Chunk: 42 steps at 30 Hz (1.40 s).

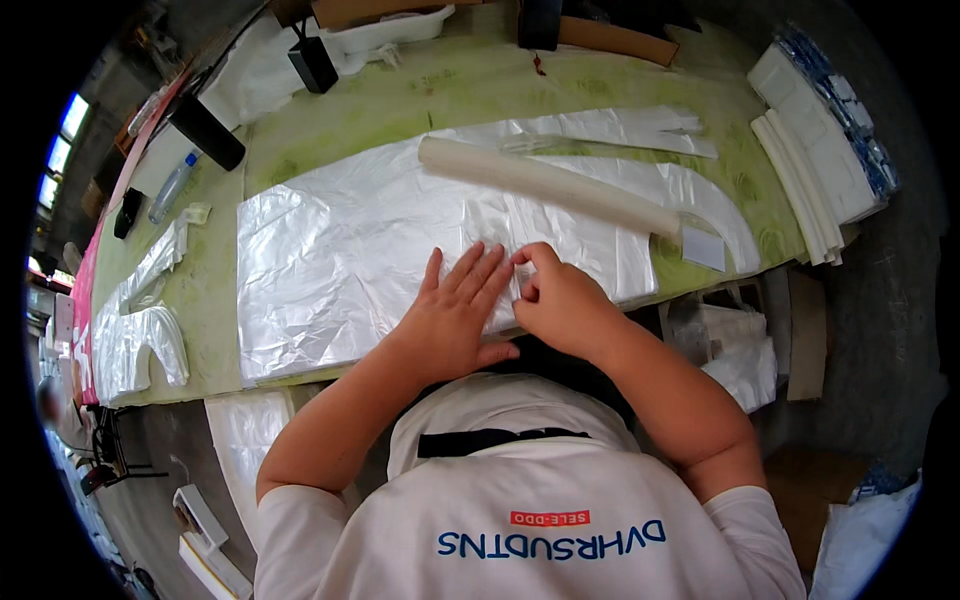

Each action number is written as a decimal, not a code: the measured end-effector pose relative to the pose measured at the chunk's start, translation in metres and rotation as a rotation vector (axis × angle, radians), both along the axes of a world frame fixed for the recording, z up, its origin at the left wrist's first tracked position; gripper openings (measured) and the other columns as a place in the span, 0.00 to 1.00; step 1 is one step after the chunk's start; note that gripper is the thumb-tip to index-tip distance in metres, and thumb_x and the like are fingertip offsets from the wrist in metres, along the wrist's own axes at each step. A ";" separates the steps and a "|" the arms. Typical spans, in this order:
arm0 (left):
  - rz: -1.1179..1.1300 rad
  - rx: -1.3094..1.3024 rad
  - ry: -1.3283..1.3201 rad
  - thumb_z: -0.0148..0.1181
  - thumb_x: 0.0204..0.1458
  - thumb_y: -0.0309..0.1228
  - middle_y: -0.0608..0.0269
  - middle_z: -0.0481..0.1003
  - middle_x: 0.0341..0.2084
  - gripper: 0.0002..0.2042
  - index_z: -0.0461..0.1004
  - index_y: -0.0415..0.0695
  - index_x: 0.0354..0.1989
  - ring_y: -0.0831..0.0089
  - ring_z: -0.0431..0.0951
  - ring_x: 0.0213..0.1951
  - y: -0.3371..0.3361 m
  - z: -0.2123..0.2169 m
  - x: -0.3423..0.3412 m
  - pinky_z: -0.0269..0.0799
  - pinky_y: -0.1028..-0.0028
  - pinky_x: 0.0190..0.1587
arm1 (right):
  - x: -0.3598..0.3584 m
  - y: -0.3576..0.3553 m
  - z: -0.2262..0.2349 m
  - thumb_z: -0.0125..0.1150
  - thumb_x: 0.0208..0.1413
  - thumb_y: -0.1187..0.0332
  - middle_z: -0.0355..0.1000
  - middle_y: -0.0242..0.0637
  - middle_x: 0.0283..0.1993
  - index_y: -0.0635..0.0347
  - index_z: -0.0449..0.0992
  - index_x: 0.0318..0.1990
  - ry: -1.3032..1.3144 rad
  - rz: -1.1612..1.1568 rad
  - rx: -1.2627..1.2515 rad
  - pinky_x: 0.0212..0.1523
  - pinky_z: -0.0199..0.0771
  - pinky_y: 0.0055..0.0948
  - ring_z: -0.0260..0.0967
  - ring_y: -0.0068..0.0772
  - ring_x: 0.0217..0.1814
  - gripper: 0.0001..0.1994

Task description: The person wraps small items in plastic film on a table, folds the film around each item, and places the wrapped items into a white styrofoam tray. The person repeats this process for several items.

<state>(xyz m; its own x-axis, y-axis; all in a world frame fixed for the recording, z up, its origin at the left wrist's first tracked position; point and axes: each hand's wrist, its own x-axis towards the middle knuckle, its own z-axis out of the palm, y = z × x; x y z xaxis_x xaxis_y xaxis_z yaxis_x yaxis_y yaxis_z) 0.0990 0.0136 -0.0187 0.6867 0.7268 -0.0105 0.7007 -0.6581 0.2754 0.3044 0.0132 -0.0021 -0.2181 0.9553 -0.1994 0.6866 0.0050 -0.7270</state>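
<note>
A stack of clear, shiny plastic bags (320,265) lies flat across the table in front of me. Near its middle is a smaller folded plastic bag (490,218). My left hand (445,318) presses flat on the plastic, its fingers stretched out and the thumb toward my body. Close beside it, my right hand (565,308) has curled fingers, with forefinger and thumb pinched at the smaller bag's edge. A long off-white roll (545,185) rests slantwise on the plastic beyond my hands. By its right end lies a small white card (703,249).
More plastic bags with handle cut-outs lie at left (140,345). A water bottle (173,190), black cylinder (207,133) and black box (312,65) stand at the far left. White rolls (800,185) and stacked white packs (815,125) line the right edge.
</note>
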 end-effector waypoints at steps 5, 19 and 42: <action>-0.112 -0.050 0.000 0.70 0.46 0.37 0.60 0.55 0.75 0.45 0.55 0.49 0.75 0.57 0.50 0.76 -0.038 -0.003 -0.001 0.38 0.40 0.74 | 0.019 -0.056 0.006 0.61 0.52 0.71 0.77 0.41 0.36 0.61 0.70 0.52 0.182 0.072 -0.050 0.44 0.74 0.43 0.75 0.48 0.41 0.18; 0.144 0.064 -0.413 0.61 0.39 0.17 0.62 0.81 0.41 0.21 0.77 0.44 0.47 0.59 0.78 0.51 -0.022 -0.008 0.001 0.69 0.59 0.57 | 0.035 -0.033 -0.026 0.63 0.44 0.74 0.75 0.36 0.45 0.56 0.76 0.43 -0.030 0.278 0.715 0.55 0.65 0.42 0.69 0.46 0.51 0.15; 0.256 0.199 -0.411 0.67 0.51 0.30 0.37 0.54 0.71 0.45 0.48 0.37 0.75 0.41 0.61 0.67 -0.017 -0.018 0.030 0.53 0.49 0.71 | 0.022 -0.010 -0.022 0.62 0.53 0.62 0.75 0.43 0.37 0.61 0.80 0.31 -0.286 0.121 0.439 0.47 0.71 0.49 0.71 0.50 0.45 0.11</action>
